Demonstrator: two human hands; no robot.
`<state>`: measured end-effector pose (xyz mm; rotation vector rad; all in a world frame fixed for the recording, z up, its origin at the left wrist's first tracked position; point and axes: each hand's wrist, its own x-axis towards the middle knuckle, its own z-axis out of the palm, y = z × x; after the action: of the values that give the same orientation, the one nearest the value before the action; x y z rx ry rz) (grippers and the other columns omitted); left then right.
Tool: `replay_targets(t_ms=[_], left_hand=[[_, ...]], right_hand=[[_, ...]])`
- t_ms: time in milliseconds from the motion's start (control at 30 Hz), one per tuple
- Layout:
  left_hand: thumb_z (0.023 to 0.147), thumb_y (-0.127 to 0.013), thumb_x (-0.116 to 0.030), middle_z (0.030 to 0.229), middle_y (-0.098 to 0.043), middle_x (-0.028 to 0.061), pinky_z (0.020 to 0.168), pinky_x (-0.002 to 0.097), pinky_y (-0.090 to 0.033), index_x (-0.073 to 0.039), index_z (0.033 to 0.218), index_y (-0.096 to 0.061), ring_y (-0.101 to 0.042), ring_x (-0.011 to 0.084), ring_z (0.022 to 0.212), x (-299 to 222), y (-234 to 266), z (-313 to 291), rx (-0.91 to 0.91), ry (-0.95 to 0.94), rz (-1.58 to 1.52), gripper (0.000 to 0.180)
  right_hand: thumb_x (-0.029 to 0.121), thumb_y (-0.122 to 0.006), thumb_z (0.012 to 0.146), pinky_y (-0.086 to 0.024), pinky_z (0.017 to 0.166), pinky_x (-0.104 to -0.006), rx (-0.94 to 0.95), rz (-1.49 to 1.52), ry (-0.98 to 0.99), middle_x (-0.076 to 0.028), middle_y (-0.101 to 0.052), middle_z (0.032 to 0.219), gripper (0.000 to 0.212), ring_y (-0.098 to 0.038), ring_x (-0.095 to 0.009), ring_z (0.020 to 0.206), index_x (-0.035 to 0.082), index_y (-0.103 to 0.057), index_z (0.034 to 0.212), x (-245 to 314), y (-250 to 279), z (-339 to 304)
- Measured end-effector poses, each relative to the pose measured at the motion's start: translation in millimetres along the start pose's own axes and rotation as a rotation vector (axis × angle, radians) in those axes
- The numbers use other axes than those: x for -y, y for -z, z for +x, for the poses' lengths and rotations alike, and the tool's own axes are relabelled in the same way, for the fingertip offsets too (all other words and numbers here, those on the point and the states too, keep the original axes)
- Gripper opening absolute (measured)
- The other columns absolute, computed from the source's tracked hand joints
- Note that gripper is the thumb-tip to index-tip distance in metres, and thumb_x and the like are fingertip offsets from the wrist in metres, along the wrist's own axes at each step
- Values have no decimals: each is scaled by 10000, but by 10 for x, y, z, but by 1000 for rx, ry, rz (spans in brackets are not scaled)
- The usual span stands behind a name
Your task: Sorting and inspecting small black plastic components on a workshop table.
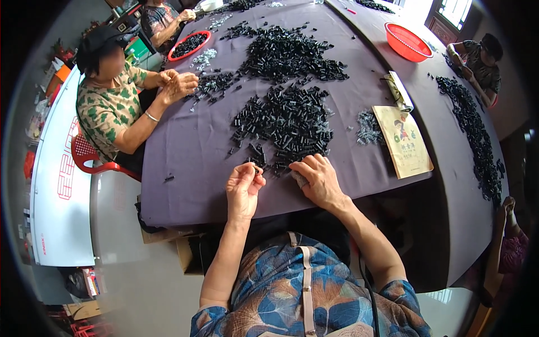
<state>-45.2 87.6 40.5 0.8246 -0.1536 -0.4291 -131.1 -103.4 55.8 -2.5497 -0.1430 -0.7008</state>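
Note:
My left hand (243, 190) is closed in a pinch, palm turned up, near the front of the table. A small black piece (257, 171) shows between its fingertips. My right hand (323, 183) lies curled, palm down, at the near edge of a heap of small black tube-like pieces (283, 121). Something greyish (299, 179) shows under or around its fingers; whether it is a finger wrap or a held piece, I cannot make out. What those fingertips grip, if anything, is hidden.
A purple-grey cloth (191, 191) covers the table. To the right lie clear pieces (368, 127), a booklet (403, 143) and a white roll (400, 92). Red baskets (409, 42) stand farther off. A person in a patterned shirt (112, 106) sits at left; others work around the table.

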Motion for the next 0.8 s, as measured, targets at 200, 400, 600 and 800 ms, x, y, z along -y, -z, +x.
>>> replay_targets(t_ms=[200, 400, 600, 800], left_hand=[[921, -608, -105, 881, -649, 75, 685, 269, -514, -50, 982, -614, -597, 112, 676, -4, -22, 7, 6, -8, 0, 83], [921, -607, -106, 881, -649, 78, 681, 272, -512, -48, 980, -614, -598, 117, 676, -15, -16, 10, 2, 1, 13, 83], [921, -606, -102, 886, -648, 80, 682, 273, -510, -48, 981, -615, -592, 122, 681, -4, -30, 15, 6, 0, 15, 82], [921, -597, -74, 893, -641, 81, 688, 264, -496, -55, 1003, -627, -579, 119, 710, -6, 5, 14, 25, -7, -4, 90]], right_hand=[[28, -667, 610, -446, 768, -348, 14, 8, -5, -58, -572, 882, 444, -523, -252, 830, 100, -647, 1048, -15, -1, 9], [28, -664, 614, -443, 764, -347, 20, 16, -6, -58, -570, 881, 444, -523, -251, 830, 102, -647, 1052, -15, -17, 23], [33, -656, 635, -436, 741, -350, -6, 29, 5, -59, -567, 865, 404, -525, -251, 819, 98, -647, 1034, -39, -17, 19], [42, -652, 654, -438, 759, -353, -30, 58, -14, -56, -584, 880, 381, -544, -252, 846, 94, -640, 1032, -44, -53, 27]])
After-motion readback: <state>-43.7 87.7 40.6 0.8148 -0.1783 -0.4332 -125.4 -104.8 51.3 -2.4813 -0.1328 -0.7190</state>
